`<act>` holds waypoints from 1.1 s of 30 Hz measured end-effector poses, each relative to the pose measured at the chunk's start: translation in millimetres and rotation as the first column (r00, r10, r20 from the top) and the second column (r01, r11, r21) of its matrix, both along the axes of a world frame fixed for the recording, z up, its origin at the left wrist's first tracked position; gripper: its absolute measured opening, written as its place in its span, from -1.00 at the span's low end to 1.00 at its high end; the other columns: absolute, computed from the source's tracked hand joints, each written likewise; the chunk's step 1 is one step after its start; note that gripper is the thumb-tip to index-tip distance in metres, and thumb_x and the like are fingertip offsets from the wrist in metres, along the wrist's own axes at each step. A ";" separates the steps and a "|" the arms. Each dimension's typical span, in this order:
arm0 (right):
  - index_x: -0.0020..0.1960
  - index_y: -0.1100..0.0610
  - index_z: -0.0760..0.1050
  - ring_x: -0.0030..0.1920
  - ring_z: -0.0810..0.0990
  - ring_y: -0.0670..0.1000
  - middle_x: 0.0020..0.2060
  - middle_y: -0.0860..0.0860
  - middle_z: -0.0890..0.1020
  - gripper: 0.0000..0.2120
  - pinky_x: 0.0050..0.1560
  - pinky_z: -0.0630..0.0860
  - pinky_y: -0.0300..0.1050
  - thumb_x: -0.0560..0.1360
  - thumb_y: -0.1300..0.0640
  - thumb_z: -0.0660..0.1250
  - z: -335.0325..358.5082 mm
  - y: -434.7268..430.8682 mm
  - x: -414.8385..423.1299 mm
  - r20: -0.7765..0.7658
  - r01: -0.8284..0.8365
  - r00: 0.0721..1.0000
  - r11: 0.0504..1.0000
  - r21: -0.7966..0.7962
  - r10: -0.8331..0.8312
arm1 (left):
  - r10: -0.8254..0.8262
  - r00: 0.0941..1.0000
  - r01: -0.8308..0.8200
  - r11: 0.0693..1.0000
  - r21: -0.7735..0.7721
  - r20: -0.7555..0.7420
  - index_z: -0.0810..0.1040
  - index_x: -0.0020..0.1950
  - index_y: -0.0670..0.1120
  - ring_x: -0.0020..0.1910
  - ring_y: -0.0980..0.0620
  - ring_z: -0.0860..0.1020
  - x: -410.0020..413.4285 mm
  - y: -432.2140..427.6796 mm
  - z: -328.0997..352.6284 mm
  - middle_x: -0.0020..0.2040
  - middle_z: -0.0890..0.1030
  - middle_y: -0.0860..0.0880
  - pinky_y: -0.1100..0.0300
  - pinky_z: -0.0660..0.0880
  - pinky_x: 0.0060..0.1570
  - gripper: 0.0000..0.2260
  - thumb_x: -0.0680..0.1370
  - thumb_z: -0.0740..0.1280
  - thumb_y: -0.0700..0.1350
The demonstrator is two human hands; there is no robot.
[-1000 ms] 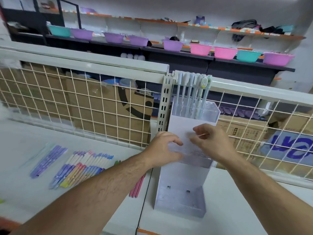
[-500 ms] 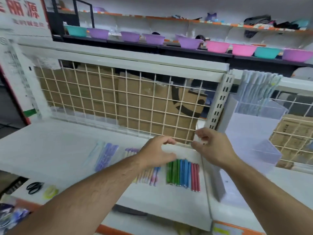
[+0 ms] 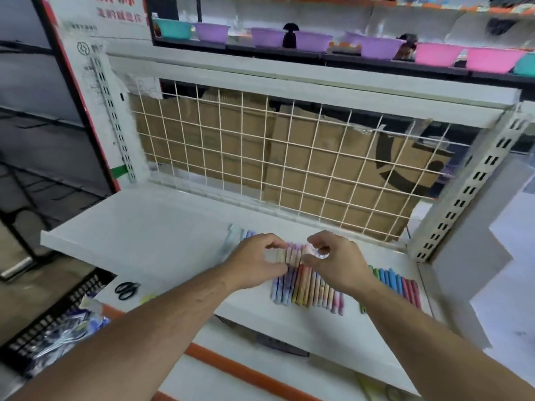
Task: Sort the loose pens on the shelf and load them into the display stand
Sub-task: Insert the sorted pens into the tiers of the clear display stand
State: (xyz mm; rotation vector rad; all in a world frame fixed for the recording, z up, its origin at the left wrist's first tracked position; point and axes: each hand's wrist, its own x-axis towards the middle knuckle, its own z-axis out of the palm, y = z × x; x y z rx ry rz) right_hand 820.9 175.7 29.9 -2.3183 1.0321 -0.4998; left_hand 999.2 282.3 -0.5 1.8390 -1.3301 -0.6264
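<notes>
Both hands, left hand (image 3: pixel 254 263) and right hand (image 3: pixel 337 263), are seemingly pinching the pastel pens (image 3: pixel 307 287) on the shelf (image 3: pixel 162 227); gathering them evenly should be helping.

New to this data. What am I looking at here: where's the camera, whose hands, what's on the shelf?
No robot: a person works bare-handed, and the one camera sits on their head, looking forward and down. The left hand and right hand meet over a row of pastel pens lying side by side on the white shelf, fingertips pinching at the pens' far ends. Further right lies a green, blue and red batch. Black scissors lie on the lower ledge. Motion blur hides finer detail.
</notes>
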 end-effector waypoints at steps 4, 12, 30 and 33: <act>0.22 0.04 0.58 0.03 0.57 -0.07 0.08 -0.06 0.65 -0.64 0.06 0.46 -0.23 0.45 0.04 0.48 -16.4 2.4 31.4 0.014 -0.048 0.999 0.999 0.023 0.048 | 0.067 0.998 -0.066 0.997 0.036 -0.009 0.59 0.21 0.11 0.10 0.28 0.54 21.6 9.6 -13.1 0.13 0.57 0.24 0.47 0.42 -0.01 -0.63 0.42 0.50 -0.07; 0.22 0.06 0.57 0.05 0.56 -0.03 0.08 -0.06 0.62 -0.65 0.12 0.51 -0.13 0.47 -0.01 0.46 -35.9 -3.5 74.7 0.002 -0.119 0.993 0.990 0.078 0.119 | 0.169 0.984 -0.172 0.984 0.056 0.054 0.61 0.18 0.05 0.21 0.20 0.53 60.5 10.7 -35.8 0.14 0.59 0.18 0.33 0.44 0.18 -0.66 0.42 0.50 -0.10; 0.15 0.03 0.61 0.02 0.61 -0.04 0.05 -0.07 0.64 -0.76 0.13 0.57 -0.05 0.49 0.07 0.43 -47.6 -31.8 113.8 0.026 -0.166 0.986 0.977 0.132 0.164 | 0.349 0.869 -0.445 0.862 0.244 0.350 0.38 0.36 -0.12 0.21 -0.13 0.50 79.4 -21.6 -54.6 0.23 0.47 -0.13 0.11 0.48 0.14 -0.46 0.44 0.44 -0.03; 0.13 0.02 0.61 -0.01 0.62 -0.06 0.03 -0.09 0.64 -0.78 0.08 0.57 -0.09 0.49 0.07 0.43 -47.9 -34.6 115.9 0.024 -0.172 0.985 0.974 0.145 0.170 | 0.373 0.857 -0.480 0.830 0.284 0.357 0.43 0.24 -0.16 0.11 -0.14 0.57 80.7 -23.5 -53.4 0.12 0.57 -0.13 0.13 0.49 0.01 -0.59 0.45 0.42 -0.07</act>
